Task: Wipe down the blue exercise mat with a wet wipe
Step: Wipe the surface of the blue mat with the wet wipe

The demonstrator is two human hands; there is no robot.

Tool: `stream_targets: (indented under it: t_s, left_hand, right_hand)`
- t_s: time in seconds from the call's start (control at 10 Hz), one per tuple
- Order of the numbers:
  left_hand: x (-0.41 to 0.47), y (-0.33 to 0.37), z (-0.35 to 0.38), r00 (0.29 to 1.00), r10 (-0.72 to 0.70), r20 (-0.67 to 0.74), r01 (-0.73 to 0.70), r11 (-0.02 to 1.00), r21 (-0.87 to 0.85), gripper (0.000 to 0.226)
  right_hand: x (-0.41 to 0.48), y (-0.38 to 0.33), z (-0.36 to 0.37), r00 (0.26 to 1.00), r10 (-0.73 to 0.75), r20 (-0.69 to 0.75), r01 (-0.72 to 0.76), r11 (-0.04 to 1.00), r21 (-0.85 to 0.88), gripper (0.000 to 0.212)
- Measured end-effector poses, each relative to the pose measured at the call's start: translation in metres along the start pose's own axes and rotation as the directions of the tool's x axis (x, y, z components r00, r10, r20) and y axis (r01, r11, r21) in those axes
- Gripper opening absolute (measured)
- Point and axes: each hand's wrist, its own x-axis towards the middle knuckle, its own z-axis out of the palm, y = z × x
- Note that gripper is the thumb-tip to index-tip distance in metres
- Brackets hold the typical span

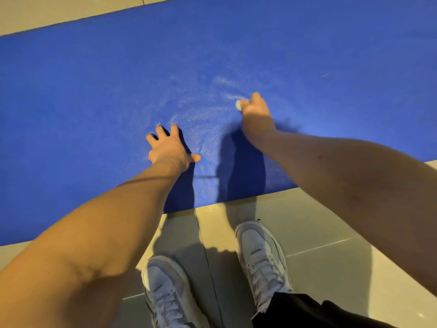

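Floor tiles of a pale beige colour carry the blue exercise mat, which lies flat and runs across the whole view from left to right, with its near edge slanting up toward the right. The person stands at the near edge, and both bare arms reach forward onto the mat. The left hand is open: its fingers are spread and straight, the thumb points to the right, and the palm seems to press down on the mat not far from the near edge. The right hand is farther in, near the middle of the mat's width, and its fingers are curled round the wet wipe, which is bunched into a small white lump; only a little of it shows at the left side of the fingers, and it seems to lie against the mat. Between the two hands and beyond them the mat has a shiny patch, paler than the rest of the blue, with faint streaks. Far to the right of the right hand a thin strand lies on the mat; what it is I cannot tell. On the tiles just before the near edge stand two white sneakers, toes toward the mat, and a piece of black cloth covers the heel of the right one.
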Motion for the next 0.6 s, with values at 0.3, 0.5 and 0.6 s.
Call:
stream_targets:
  t_s: [0.3, 0.5, 0.6]
  left_hand:
    - [0.001, 0.0, 0.001, 1.0, 0.001, -0.01, -0.001, 1.0, 0.015, 0.11]
    - [0.002, -0.002, 0.004, 0.999, 0.018, -0.032, -0.018, 1.0, 0.015, 0.11]
    - [0.003, -0.003, 0.004, 1.0, 0.022, -0.016, -0.022, 1.0, 0.013, 0.111]
  right_hand:
    - [-0.006, -0.062, -0.018, 0.984, 0.091, 0.152, -0.125, 0.964, 0.235, 0.018]
    - [-0.019, -0.093, -0.006, 0.923, -0.313, 0.225, 0.287, 0.948, 0.14, 0.017]
    - [-0.014, -0.067, -0.006, 0.941, -0.293, 0.171, 0.264, 0.949, 0.172, 0.028]
